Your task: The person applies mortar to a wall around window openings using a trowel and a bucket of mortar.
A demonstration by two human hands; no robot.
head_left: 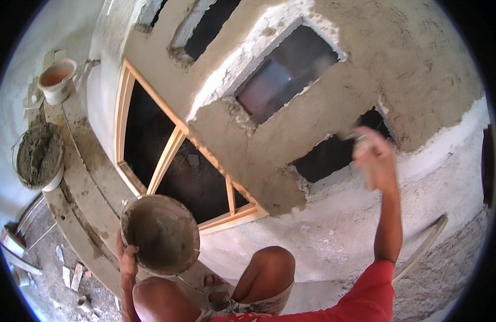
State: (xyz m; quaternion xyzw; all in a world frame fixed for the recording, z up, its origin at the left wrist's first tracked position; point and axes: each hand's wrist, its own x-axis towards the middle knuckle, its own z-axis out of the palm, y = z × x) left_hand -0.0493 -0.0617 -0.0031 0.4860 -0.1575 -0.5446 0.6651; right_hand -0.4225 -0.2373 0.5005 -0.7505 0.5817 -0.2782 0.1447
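Observation:
My left hand [128, 257] grips the rim of a round, mortar-stained basin [161, 236], tilted beside my left knee, with a grey film of mortar inside. Out to the right, my right hand [374, 161] is raised in front of the wall, closed around what looks like a trowel [346, 136]. Motion smears the hand and tool, and only a thin part of the blade shows. They are nearest to a dark, rough-edged opening [331, 155] in the wall. Damp grey-brown plaster [312, 115] covers the wall around it.
A bucket heaped with wet mortar [40, 153] and a pale pot [57, 80] stand on the plank scaffold [79, 155] at left. A wooden frame [170, 155] sits in the wall. A larger rectangular opening [285, 72] lies above. Rubble [71, 276] litters the floor below.

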